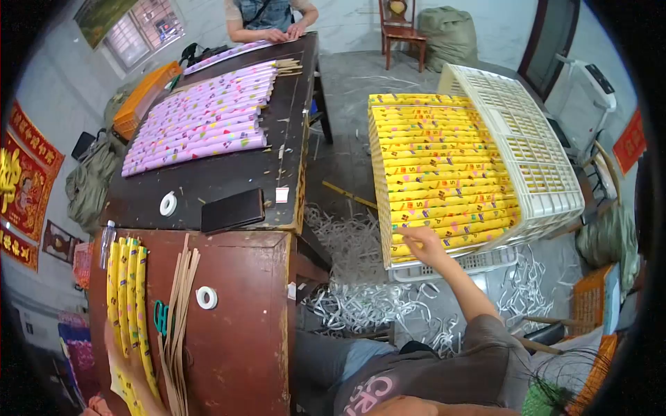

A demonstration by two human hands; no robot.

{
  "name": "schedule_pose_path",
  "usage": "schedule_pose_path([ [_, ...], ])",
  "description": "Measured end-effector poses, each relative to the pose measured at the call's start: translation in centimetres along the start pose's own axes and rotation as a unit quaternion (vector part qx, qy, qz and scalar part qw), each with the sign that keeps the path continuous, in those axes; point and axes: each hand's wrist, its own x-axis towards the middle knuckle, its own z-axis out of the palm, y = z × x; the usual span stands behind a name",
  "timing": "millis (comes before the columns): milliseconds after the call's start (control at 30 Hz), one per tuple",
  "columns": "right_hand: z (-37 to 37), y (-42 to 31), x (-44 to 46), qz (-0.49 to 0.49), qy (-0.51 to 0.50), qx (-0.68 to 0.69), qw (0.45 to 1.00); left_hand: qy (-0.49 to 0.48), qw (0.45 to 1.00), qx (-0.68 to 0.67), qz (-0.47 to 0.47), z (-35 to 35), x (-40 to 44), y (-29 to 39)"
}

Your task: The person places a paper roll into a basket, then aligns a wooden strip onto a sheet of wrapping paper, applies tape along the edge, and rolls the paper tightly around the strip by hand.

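Observation:
My right hand (426, 245) is over the near end of several yellow patterned wrapped rolls (444, 159), stacked side by side in a cream plastic crate (534, 149) lying on its side. Its fingers are slightly bent and apart, with nothing visible between them. On the brown table, my left hand (123, 353) is blurred beside and partly over a few more yellow patterned rolls (132, 291); its fingers cannot be made out. Right of these rolls lie thin wooden sticks (182, 305), green-handled scissors (161, 317) and a white tape roll (206, 298).
Pink patterned rolls (201, 118), a black phone (232, 211) and another tape roll (168, 203) lie on the dark table (281, 166). Another person's hands (286, 35) work at its far end. Shredded white strips (374, 305) cover the floor between table and crate. A wooden chair (404, 35) stands behind.

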Motion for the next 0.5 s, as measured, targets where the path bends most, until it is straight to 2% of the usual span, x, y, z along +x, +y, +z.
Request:
schedule_pose_path([
  [33,-0.2,0.7,0.6,0.0,0.02,-0.023,1.0,0.043,0.993,-0.105,0.039,0.8,4.3,11.5],
  [67,0.0,2.1,1.1,0.002,0.024,-0.011,1.0,-0.013,0.99,-0.076,0.122,2.9,5.2,14.1],
  [100,0.4,3.5,1.7,0.004,0.029,0.002,1.0,-0.167,0.965,-0.153,0.13,2.0,8.9,22.8],
  [133,0.5,3.8,2.4,0.032,0.023,-0.012,0.999,-0.147,0.965,-0.155,0.151,3.0,8.8,28.9],
  [167,0.7,4.1,3.1,0.028,0.016,-0.002,0.999,-0.112,0.921,-0.222,0.299,5.4,9.9,32.0],
  [200,0.8,4.4,4.0,0.024,0.011,0.008,1.0,-0.192,0.904,-0.188,0.332,6.1,11.1,36.0],
  [300,1.2,6.0,6.1,-0.015,0.031,-0.001,0.999,-0.122,0.896,-0.23,0.359,13.0,13.6,42.8],
  [367,0.9,7.5,7.8,0.022,0.027,0.015,0.999,-0.143,0.912,-0.178,0.342,16.7,16.6,45.0],
  [467,0.2,13.3,10.7,0.107,0.058,0.13,0.984,-0.134,0.943,-0.146,0.267,21.0,19.3,45.7],
  [500,-0.1,15.1,12.0,0.132,0.073,0.151,0.977,-0.173,0.942,-0.131,0.256,21.9,19.5,45.5],
])
